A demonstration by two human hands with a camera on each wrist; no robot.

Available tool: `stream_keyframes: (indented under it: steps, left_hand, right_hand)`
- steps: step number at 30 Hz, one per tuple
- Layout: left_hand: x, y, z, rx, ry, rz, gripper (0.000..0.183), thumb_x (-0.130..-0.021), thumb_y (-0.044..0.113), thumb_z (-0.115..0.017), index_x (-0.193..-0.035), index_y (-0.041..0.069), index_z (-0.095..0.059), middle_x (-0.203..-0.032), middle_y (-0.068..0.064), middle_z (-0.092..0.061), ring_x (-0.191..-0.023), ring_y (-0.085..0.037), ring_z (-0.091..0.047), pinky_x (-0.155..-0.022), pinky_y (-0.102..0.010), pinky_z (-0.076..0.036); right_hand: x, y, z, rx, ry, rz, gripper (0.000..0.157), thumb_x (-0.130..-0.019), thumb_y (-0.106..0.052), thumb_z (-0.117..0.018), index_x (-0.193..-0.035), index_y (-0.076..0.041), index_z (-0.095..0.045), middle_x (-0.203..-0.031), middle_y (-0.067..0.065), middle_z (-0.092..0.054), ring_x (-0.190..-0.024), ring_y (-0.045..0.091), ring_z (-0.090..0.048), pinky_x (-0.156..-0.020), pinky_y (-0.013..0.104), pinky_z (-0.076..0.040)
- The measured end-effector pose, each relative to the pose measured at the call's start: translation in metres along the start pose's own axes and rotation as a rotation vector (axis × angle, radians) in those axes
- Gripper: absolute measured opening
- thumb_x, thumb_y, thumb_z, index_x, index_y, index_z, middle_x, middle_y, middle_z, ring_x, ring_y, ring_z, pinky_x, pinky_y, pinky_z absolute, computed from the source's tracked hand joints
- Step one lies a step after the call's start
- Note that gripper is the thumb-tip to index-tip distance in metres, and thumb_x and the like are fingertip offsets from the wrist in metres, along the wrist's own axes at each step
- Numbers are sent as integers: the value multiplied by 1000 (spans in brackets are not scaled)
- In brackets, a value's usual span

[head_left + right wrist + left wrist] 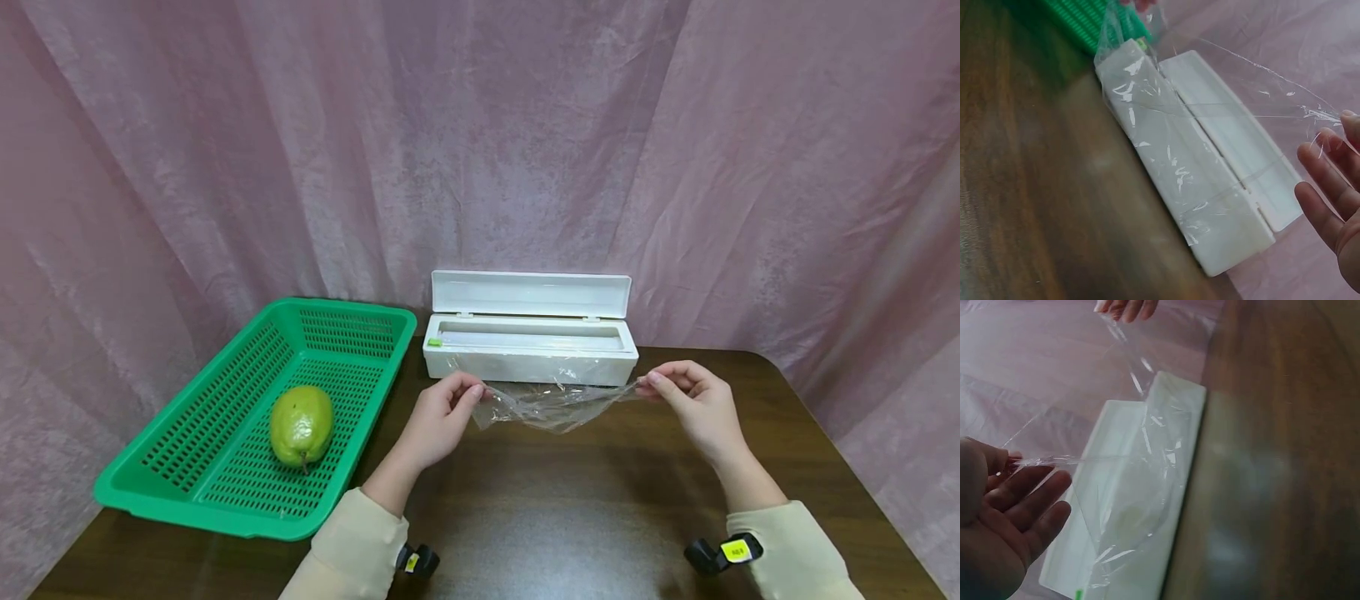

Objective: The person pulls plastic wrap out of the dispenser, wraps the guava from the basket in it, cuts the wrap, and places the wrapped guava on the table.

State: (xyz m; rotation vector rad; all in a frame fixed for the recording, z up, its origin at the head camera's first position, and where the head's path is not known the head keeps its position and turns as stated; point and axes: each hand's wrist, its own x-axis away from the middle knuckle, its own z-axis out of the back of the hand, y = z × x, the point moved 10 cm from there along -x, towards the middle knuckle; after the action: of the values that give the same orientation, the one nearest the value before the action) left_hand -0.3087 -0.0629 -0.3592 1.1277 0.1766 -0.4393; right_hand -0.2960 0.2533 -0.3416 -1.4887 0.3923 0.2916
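A sheet of clear plastic wrap (558, 408) hangs between my two hands, sagging in the middle. My left hand (441, 421) pinches one end of it between thumb and index finger, the other fingers loosely bent, as the left wrist view shows. At the opposite end my right hand (697, 408) pinches the wrap between thumb and forefinger. Just behind the sheet stands a white wrap dispenser box (528, 367) with its lid (531, 294) raised. A small green slider (434, 342) sits at the left of the box's top.
To the left, a green plastic basket (405, 333) holds a yellow-green guava-like fruit (302, 425) with a short stem. The brown wooden table (547, 517) stretches in front of the box. A pink curtain (525, 133) hangs behind.
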Motion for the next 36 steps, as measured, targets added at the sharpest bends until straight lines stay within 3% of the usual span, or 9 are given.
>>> stream_keyframes:
  steps: [7, 15, 24, 29, 36]
  left_hand:
    - [8, -12, -16, -46, -118, 66, 13, -97, 19, -53, -100, 11, -62, -92, -2, -69, -84, -16, -63, -72, -25, -52]
    - [15, -23, -19, -152, -154, 101, 12, -96, 19, -55, -98, 11, -63, -79, 1, -61, -66, -12, -51, -60, -24, -47]
    - [21, -36, -17, -206, -147, 102, 8, -94, 17, -58, -92, 14, -66, -72, 6, -58, -65, -10, -52, -60, -22, -46]
    - [26, -44, -16, -194, -162, 131, 7, -94, 17, -59, -91, 15, -65, -74, 5, -58, -68, -12, -53, -61, -22, -47]
    - [35, -53, -15, -145, -217, 165, 9, -94, 19, -59, -92, 15, -66, -79, 4, -62, -71, -11, -54, -63, -22, -49]
  right_hand:
    - [7, 19, 1, 38, -18, -48, 7, -90, 1, -60, -93, 6, -59, -81, -6, -73, -71, 8, -71, -66, 27, -57]
    - [18, 37, -1, 55, -50, -97, 7, -91, -2, -60, -93, 5, -59, -81, -7, -73, -73, 8, -71, -66, 27, -57]
    - [31, 54, -2, 81, -110, -172, 12, -92, -6, -59, -95, 5, -59, -84, -7, -73, -77, 9, -71, -68, 27, -57]
    - [38, 62, -5, 76, -173, -207, 10, -93, -6, -58, -93, 3, -59, -86, -7, -73, -78, 9, -70, -69, 29, -58]
    - [53, 76, -13, 149, -322, -287, 25, -94, -11, -57, -100, 13, -55, -92, 3, -73, -82, 10, -69, -71, 33, -58]
